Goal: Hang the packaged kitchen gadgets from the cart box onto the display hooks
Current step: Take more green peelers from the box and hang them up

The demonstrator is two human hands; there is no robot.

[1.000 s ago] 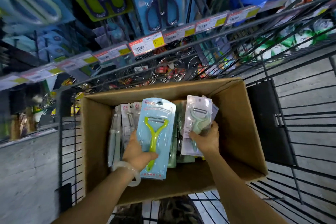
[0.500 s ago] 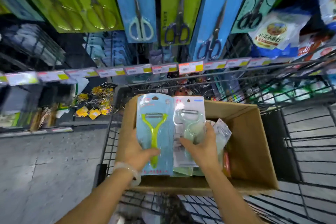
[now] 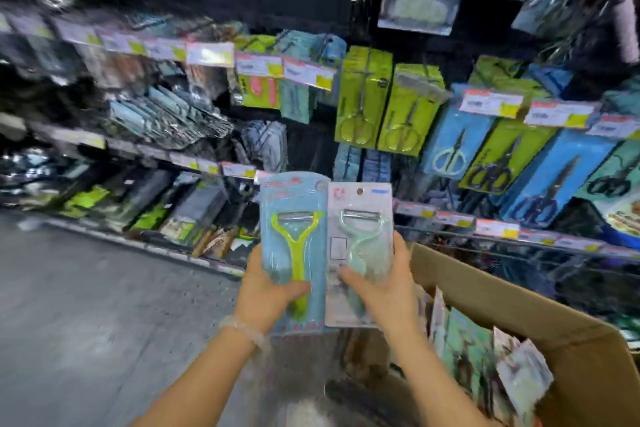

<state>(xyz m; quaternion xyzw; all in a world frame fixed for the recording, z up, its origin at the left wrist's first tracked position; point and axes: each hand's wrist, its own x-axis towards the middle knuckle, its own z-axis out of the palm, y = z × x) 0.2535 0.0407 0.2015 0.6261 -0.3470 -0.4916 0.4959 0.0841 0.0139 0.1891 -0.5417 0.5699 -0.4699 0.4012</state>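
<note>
1. Head view: left hand (image 3: 266, 291) grips blue pack (image 3: 294, 253); right hand (image 3: 381, 291) grips white pack (image 3: 360, 253) — both left of box (image 3: 519, 315).
2. Locate matching hooks — thread one hang-hole at a time.

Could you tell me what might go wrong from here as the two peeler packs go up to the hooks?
Both hands are occupied: the left hand grips the blue peeler pack, the right hand the white peeler pack, so threading a hang hole onto a hook with no free hand may be fiddly. Each pack is held near its bottom, so it could tip or slip. The view is blurred, so picking the wrong hook seems possible.
</note>
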